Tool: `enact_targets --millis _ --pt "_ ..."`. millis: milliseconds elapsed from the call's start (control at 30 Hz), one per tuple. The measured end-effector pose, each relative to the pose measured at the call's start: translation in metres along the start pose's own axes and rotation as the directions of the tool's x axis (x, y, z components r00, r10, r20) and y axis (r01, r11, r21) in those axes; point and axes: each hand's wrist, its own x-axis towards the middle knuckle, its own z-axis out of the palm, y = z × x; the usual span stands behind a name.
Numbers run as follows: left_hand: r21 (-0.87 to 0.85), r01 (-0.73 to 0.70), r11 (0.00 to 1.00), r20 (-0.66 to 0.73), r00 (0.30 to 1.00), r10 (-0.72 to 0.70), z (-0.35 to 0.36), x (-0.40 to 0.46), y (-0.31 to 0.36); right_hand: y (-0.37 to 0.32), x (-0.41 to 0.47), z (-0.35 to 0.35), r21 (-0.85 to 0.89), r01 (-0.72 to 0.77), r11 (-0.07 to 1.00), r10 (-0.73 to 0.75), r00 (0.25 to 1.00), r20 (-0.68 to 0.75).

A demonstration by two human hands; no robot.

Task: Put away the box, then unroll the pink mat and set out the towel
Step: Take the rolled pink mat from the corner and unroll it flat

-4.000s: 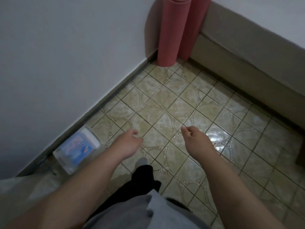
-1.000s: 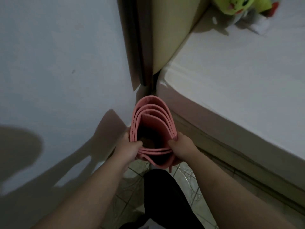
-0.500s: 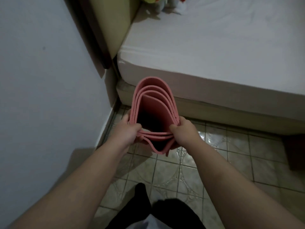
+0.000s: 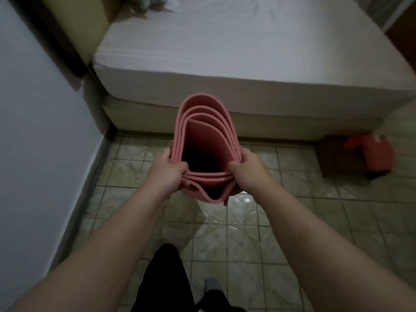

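Pink mat [image 4: 203,131], still rolled, held upright and seen end-on from above; loose spiral of about four layers visible at the open top, dark hollow in the middle. The roll is squashed into a tall oval rather than a true circle. Outer loose edge curls out at the near side, below and between the hands.

Left hand [image 4: 167,174] clamps the left side of the roll's rim: thumb hooked inside over the layers, fingers wrapped round the outside. Right hand [image 4: 248,171] mirrors it on the right side, thumb inside, fingers outside. Both hands closed on the mat, pinching the layers together at the near rim. Forearms bare, reaching forward from the lower corners.

Beyond the hands: bed [image 4: 236,52] with a white fitted sheet, its beige base running across just past the mat. Soft toys [image 4: 155,3] at the far left corner of the bed, blurred, cut off by the frame edge. Wall [image 4: 33,131] to the left of the left hand, dark skirting along its foot.

Tiled floor [image 4: 315,210] under and around the hands, glossy, glare patch just below the mat. Right of the right hand, well apart, a brown cardboard box [image 4: 333,158] with something orange-red [image 4: 371,152] on it; too blurred to identify. Dark trouser leg [image 4: 166,278] below the hands.
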Motion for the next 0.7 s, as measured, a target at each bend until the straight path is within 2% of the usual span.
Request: enact_targets --millis 233,433,700 --pt "0.072 0.0 0.997 0.171 0.985 -0.013 0.088 -0.099 -0.025 0.087 -0.099 -0.074 0.087 -0.021 0.996 0.03 0.995 -0.097" --pt "0.129 -0.024 0.991 0.31 0.951 -0.018 0.126 -0.168 -0.071 0.158 -0.175 -0.096 0.113 -0.049 0.992 0.07 0.98 -0.187" --pt "0.18 -0.043 0.983 0.345 0.938 -0.022 0.17 -0.237 -0.104 0.213 -0.233 -0.138 0.101 -0.011 0.995 0.029 0.983 -0.181"
